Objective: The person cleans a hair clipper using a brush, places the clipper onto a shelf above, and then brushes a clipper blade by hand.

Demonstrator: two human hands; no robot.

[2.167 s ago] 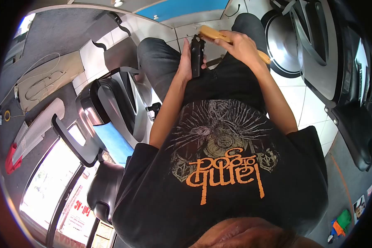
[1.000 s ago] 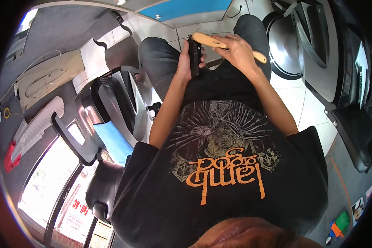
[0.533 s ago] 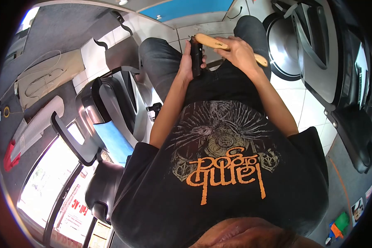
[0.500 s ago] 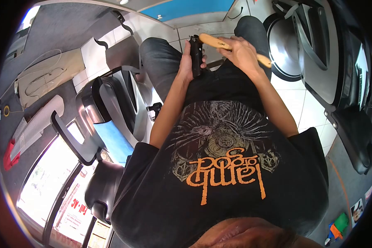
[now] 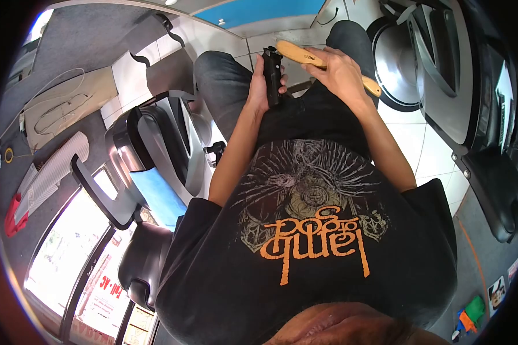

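My left hand (image 5: pixel 259 91) is closed around a black hair clipper (image 5: pixel 273 83), held upright in front of my lap with its blade end away from me. In my right hand (image 5: pixel 342 76) is a wooden-handled brush (image 5: pixel 295 53), gripped from above with the fingers wrapped over its middle. The broad end of the brush lies right beside the clipper's head; whether the two touch I cannot tell. The thin handle end (image 5: pixel 373 87) sticks out past my right wrist. The brush's bristles are hidden from this angle.
Barber chairs stand on both sides, one with a blue cloth (image 5: pixel 158 198) on it at left. A round metal chair base (image 5: pixel 397 69) is close to my right knee. Cords lie on a tan board (image 5: pixel 69 106) at far left. A blue panel (image 5: pixel 259 14) is ahead.
The brush has shifted slightly, its broad end rising a little toward the top of the clipper. My left hand and the clipper stay almost still.
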